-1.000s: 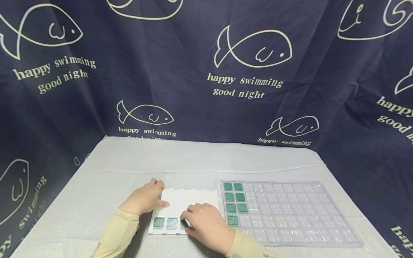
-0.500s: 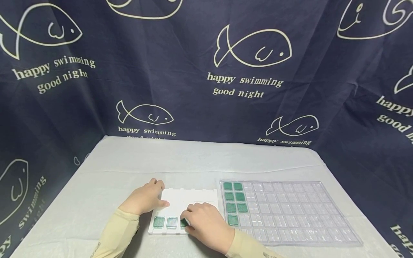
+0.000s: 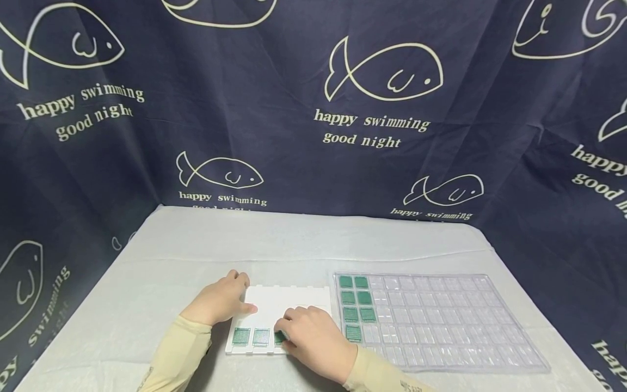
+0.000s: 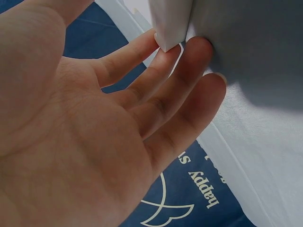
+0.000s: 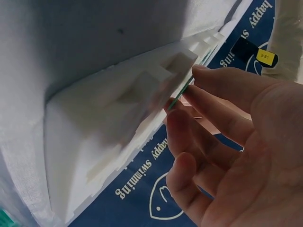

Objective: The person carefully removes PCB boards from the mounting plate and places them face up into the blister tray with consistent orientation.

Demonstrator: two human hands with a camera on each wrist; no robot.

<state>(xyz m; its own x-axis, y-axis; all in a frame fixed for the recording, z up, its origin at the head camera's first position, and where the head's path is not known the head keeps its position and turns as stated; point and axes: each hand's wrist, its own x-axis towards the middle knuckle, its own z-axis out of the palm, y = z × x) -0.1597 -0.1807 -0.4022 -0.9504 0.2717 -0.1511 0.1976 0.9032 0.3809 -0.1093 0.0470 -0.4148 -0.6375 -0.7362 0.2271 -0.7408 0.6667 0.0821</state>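
Note:
A flat white board (image 3: 284, 299) lies on the table in front of me, with two square green circuit boards (image 3: 240, 336) along its near edge. My left hand (image 3: 221, 298) grips its left side, thumb on top; the left wrist view shows the other fingertips against the edge of the white board (image 4: 171, 21). With thumb and fingertips, my right hand (image 3: 315, 340) pinches a third green circuit board (image 3: 278, 338), partly hidden, at the near row. In the right wrist view only the thin edge of that circuit board (image 5: 178, 96) shows between the fingers.
To the right lies a clear plastic tray (image 3: 441, 365) with many compartments. Several green circuit boards (image 3: 350, 314) sit in its two leftmost columns. A white cloth (image 3: 303, 237) covers the table, and a dark blue fish-print curtain (image 3: 294, 109) hangs behind and at both sides.
Both hands and the circuit boards stay practically where they were. The whole head view has shifted up very slightly.

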